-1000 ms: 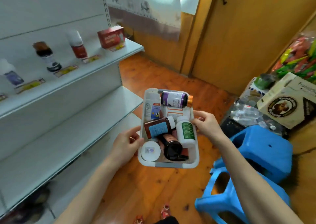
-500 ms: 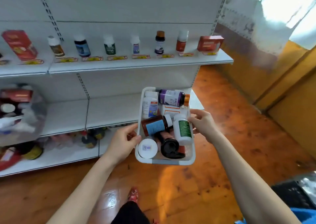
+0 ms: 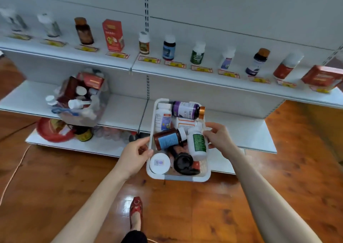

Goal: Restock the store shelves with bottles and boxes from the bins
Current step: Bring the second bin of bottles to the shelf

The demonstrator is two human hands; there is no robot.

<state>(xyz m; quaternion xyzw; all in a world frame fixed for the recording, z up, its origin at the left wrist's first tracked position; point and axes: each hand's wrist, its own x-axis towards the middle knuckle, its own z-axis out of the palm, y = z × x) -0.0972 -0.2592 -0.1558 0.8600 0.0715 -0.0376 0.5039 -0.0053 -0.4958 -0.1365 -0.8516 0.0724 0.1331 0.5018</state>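
I carry a white plastic bin (image 3: 178, 177) at waist height in front of the white shelves. My left hand (image 3: 134, 154) grips its left rim and my right hand (image 3: 218, 137) grips its right rim. Inside lie several bottles: a purple one with an orange cap (image 3: 186, 110), a brown one with a blue label (image 3: 168, 138), a white one with a green label (image 3: 198, 143), a black-capped one (image 3: 182, 162) and a white jar (image 3: 159, 163). The upper shelf (image 3: 185, 72) holds a row of bottles and a red box (image 3: 113, 35).
A clear bag of bottles and boxes (image 3: 81, 98) sits on the middle shelf (image 3: 122, 112) at left. A red basin (image 3: 53, 131) and jars stand on the bottom shelf. A red tin (image 3: 322, 78) sits at the upper shelf's right end. My foot (image 3: 135, 210) is on the wooden floor.
My view has swung left from the doorway and blue stools to face the shelves squarely. Both hands keep the same grip on the bin.
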